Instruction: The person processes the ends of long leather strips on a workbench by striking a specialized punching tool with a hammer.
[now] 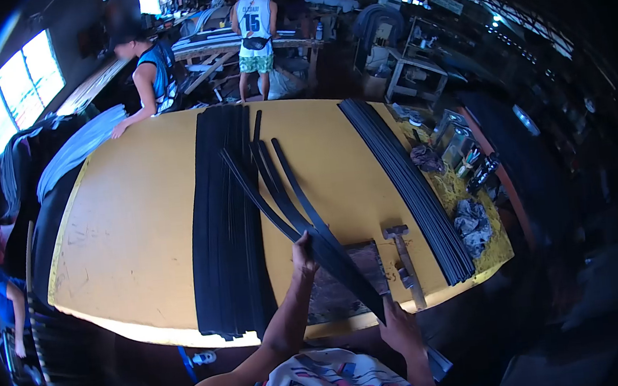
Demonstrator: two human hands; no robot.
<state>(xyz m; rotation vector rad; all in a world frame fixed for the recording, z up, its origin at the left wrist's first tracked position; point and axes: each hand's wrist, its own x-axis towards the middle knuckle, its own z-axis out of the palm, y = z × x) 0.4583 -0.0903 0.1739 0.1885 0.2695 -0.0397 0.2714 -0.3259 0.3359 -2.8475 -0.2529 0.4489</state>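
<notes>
A bundle of long dark strips [340,260] slants across in front of me, its far ends fanned apart over the yellow table [136,230]. My left hand [304,256] is closed around the bundle near its middle. Lower down, at the near end, my right hand [400,327] grips the same strips, with some of its fingers hidden. Beneath the bundle lies a dark square board [348,300]. A hammer [399,247] rests just right of the board, and a second hammer [408,280] lies against it.
A wide row of dark strips [227,222] lies left of my hands; another stack [412,191] lies to the right. Crumpled plastic [472,226] and pens [470,160] sit at the right edge. One person [148,78] touches the far left corner; another [256,32] stands beyond.
</notes>
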